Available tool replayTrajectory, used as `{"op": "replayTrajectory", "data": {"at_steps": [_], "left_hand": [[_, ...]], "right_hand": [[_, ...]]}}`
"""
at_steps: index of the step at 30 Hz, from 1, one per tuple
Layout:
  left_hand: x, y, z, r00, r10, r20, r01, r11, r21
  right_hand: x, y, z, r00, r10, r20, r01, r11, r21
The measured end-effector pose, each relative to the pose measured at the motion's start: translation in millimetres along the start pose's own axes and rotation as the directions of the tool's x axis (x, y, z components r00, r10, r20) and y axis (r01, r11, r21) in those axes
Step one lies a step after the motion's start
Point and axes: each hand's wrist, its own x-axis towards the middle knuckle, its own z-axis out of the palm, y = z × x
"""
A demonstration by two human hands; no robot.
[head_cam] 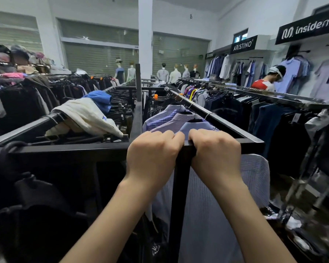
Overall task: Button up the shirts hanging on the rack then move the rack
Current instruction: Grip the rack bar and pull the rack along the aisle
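Note:
A black metal clothes rack (224, 121) runs away from me, its near end bar right in front of me. My left hand (152, 154) and my right hand (217, 152) both grip that end bar side by side, fingers curled over its top. Three light blue and lilac shirts (171, 118) hang on hangers from the rack's rail just beyond my hands. A pale striped shirt (251, 179) hangs below the bar under my right hand. I cannot see the shirts' buttons.
Another black rack (65, 149) with dark clothes and a cream garment (87, 118) presses close on the left. A chrome rack (273, 95) of dark shirts stands on the right, a person (270, 78) behind it. Mannequins (165, 74) and a white pillar (145, 35) stand ahead.

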Motion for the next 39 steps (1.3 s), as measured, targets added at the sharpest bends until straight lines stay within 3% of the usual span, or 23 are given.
{"op": "replayTrajectory", "data": {"at_steps": [7, 17, 28, 34, 39], "left_hand": [[-4.3, -13.5, -9.6, 0.999, 0.040, 0.003, -0.040, 0.999, -0.001], [-9.1, -18.9, -13.2, 1.000, -0.010, -0.008, 0.011, 0.999, 0.045], [-14.8, -27.2, -20.1, 0.999, -0.021, 0.026, 0.020, 1.000, 0.016], [-35.2, -66.7, -37.1, 0.999, -0.049, 0.004, 0.049, 0.999, 0.022], [-36.9, -69.8, -39.8, 0.998, -0.058, 0.003, 0.058, 0.998, -0.003]], "right_hand": [[3.1, -20.3, -9.6, 0.996, 0.064, 0.057, -0.061, 0.997, -0.055], [0.0, -26.2, -7.0, 1.000, 0.006, -0.016, -0.007, 1.000, -0.022], [-1.7, -36.8, -12.7, 0.998, 0.039, 0.048, -0.036, 0.998, -0.047], [-2.2, -86.1, -18.2, 0.997, -0.007, -0.073, 0.013, 0.997, 0.070], [-3.6, -88.7, -16.2, 0.992, -0.029, -0.119, 0.036, 0.997, 0.061]]}}
